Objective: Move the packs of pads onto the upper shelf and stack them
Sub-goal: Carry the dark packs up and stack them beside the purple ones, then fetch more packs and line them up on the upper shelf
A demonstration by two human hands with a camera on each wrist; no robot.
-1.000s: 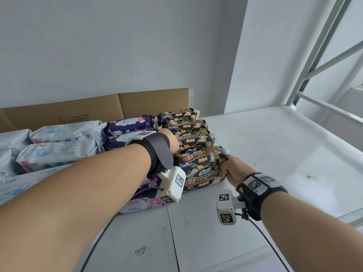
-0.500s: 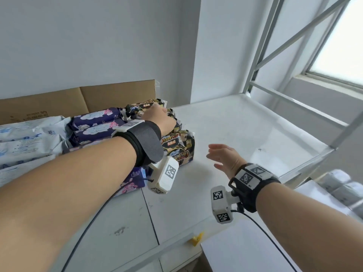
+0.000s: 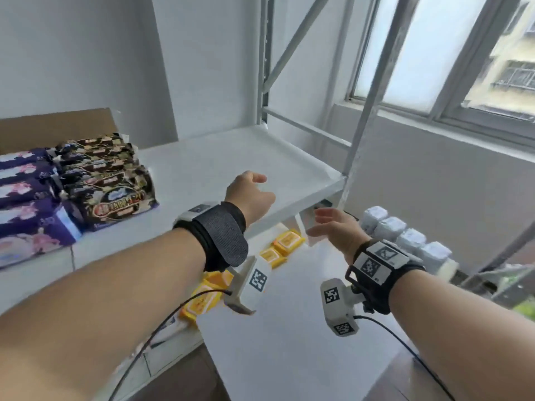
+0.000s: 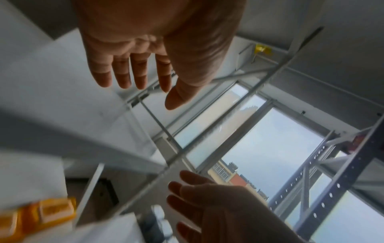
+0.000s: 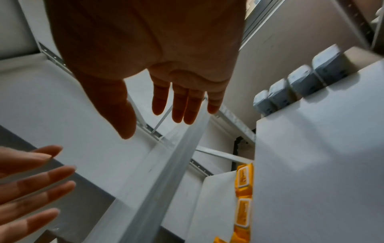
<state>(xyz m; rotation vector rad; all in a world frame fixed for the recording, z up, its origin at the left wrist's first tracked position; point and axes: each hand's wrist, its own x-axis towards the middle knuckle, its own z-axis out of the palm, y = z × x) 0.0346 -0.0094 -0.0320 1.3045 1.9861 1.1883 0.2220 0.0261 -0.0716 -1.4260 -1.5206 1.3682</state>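
Observation:
Black-and-gold packs of pads (image 3: 110,180) lie stacked on the white upper shelf (image 3: 231,151) at the left, beside purple packs (image 3: 26,204). My left hand (image 3: 250,192) hovers empty over the shelf's front edge, its fingers (image 4: 124,77) straight and relaxed. My right hand (image 3: 333,224) hangs empty just past the shelf's right corner, fingers (image 5: 182,105) loosely extended. A row of pale grey-blue packs (image 3: 405,235) sits lower down at the right, behind a white surface (image 3: 289,328).
Brown cardboard (image 3: 58,125) stands behind the stacked packs. Yellow packets (image 3: 286,241) lie on a lower level under the shelf edge. Grey metal rack posts and braces (image 3: 359,111) rise at the shelf's right end, with a window (image 3: 463,53) beyond.
Both hands have let go of the black-and-gold packs and drawn back to the right. The view has swung right and down, bringing the lower level and grey-blue packs into sight.

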